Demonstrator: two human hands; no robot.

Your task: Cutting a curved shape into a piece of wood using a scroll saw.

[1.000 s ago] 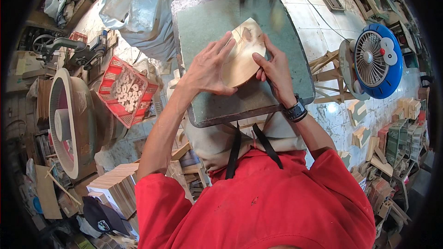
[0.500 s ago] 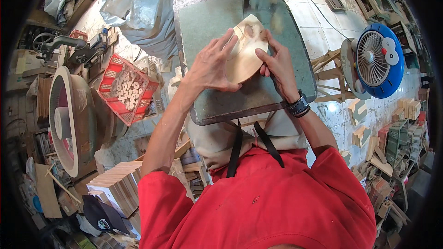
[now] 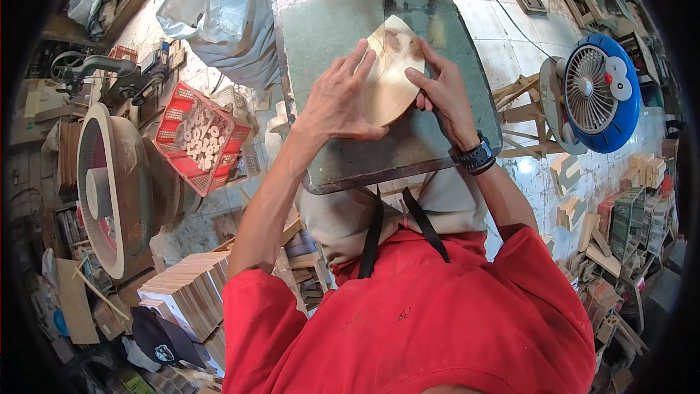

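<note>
A pale, leaf-shaped piece of wood point(image 3: 394, 91) with a pointed far end lies on the grey-green machine table point(image 3: 350, 164). My left hand point(image 3: 339, 98) cups its left edge, fingers stretched along the side and thumb at the near end. On the opposite edge, my right hand point(image 3: 441, 91) pinches the wood between thumb and fingers. A thin upright saw blade point(image 3: 386, 4) comes down near the far part of the piece; its exact contact with the wood is hard to make out. A curved line shows on the wood near my left fingertips.
Left of the table stands a red plastic basket point(image 3: 168, 128) of small wooden rings, with a large round machine wheel point(image 3: 95, 190) beyond it. A blue fan point(image 3: 598, 95) is at the right. Stacked boards point(image 3: 186, 292) sit at lower left, and a grey plastic sheet point(image 3: 219, 18) hangs at far left.
Both hands and the leaf-shaped wood have shifted slightly away from me and a little to the right across the table. The grip of each hand looks the same.
</note>
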